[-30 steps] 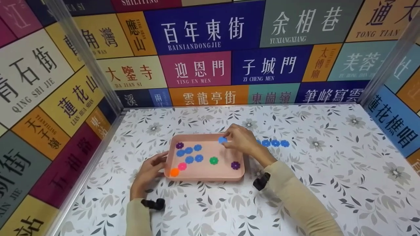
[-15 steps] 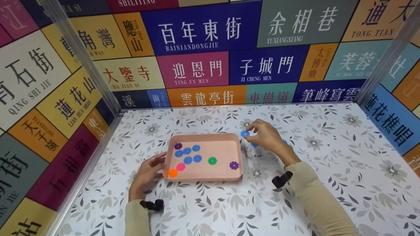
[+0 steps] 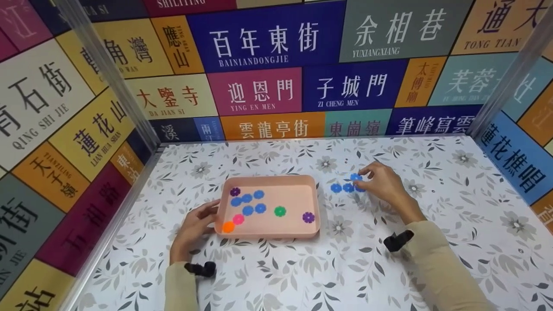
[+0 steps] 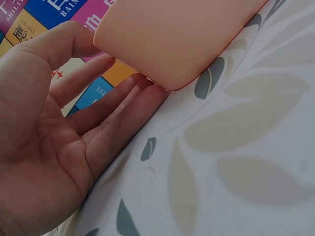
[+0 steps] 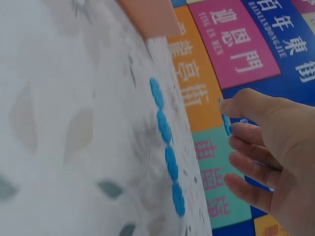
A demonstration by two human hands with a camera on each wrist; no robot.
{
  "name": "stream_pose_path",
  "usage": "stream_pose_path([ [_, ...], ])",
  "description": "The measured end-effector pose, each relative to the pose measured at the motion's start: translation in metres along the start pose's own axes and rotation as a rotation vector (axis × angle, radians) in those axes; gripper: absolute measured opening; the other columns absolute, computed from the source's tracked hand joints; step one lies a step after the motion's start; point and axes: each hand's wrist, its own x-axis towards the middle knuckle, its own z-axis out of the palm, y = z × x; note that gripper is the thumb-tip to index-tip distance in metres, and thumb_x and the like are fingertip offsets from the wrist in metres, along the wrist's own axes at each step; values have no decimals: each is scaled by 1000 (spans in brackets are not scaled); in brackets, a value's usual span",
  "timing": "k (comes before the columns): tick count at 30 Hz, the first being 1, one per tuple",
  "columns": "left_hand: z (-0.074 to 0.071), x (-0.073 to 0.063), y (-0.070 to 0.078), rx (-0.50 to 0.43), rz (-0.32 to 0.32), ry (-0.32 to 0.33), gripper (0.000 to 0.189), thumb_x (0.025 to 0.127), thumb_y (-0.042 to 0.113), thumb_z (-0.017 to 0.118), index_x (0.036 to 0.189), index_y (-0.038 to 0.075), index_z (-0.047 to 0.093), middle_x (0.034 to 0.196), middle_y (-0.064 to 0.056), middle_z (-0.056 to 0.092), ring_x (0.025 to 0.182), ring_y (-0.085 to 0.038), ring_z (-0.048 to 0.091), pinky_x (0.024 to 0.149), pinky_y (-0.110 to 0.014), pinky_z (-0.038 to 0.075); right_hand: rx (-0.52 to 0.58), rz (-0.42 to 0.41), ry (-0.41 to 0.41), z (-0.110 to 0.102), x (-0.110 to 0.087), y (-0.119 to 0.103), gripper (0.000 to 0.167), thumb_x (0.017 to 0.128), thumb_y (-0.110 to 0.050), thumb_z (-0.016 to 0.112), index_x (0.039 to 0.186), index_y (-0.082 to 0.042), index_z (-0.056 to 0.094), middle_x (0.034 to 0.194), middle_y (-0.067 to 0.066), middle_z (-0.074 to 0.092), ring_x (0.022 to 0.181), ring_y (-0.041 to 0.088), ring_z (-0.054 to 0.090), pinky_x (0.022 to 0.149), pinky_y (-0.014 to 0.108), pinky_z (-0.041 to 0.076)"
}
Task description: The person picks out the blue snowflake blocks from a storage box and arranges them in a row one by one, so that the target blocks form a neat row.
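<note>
Between thumb and index finger, my right hand (image 3: 384, 185) pinches a small blue flower-shaped piece (image 3: 356, 177); in the right wrist view the piece (image 5: 225, 118) is seen edge-on, raised off the table. Just below it lies a row of blue flower pieces (image 5: 164, 127), partly covered by the hand in the head view. To the left stands a shallow pink tray (image 3: 298, 194). My left hand (image 3: 194, 226) is at the tray's left end, and its extended fingertips touch the tray's outer wall in the left wrist view.
Inside the tray lie several blue flower pieces (image 3: 247, 211), two purple ones (image 3: 308, 217), a green one (image 3: 280, 211), a pink one (image 3: 238, 219) and an orange one (image 3: 228, 226). Sign-printed panels (image 3: 268, 90) border the floral-patterned tabletop (image 3: 466, 207) at back and sides.
My right hand has carried the blue flower piece rightward, out from over the tray to above the row. My left hand has stayed at the tray's left end.
</note>
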Motion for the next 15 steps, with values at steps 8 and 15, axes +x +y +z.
stream_pose_path([
  [8, 0, 1, -1, 9, -5, 1, 50, 93, 25, 65, 141, 32, 57, 141, -6, 58, 117, -26, 59, 93, -35, 56, -41, 65, 23, -14, -10, 30, 42, 86, -34, 74, 113, -3, 73, 114, 18, 65, 98, 34, 63, 74, 43, 49],
  [15, 0, -1, -1, 7, 0, -5, 48, 94, 26, 65, 140, 33, 57, 142, -5, 59, 118, -25, 59, 91, -35, 57, -46, 125, 9, -19, -20, 51, 44, 87, -35, 72, 115, -1, 71, 118, 22, 64, 99, 37, 64, 79, 51, 49],
])
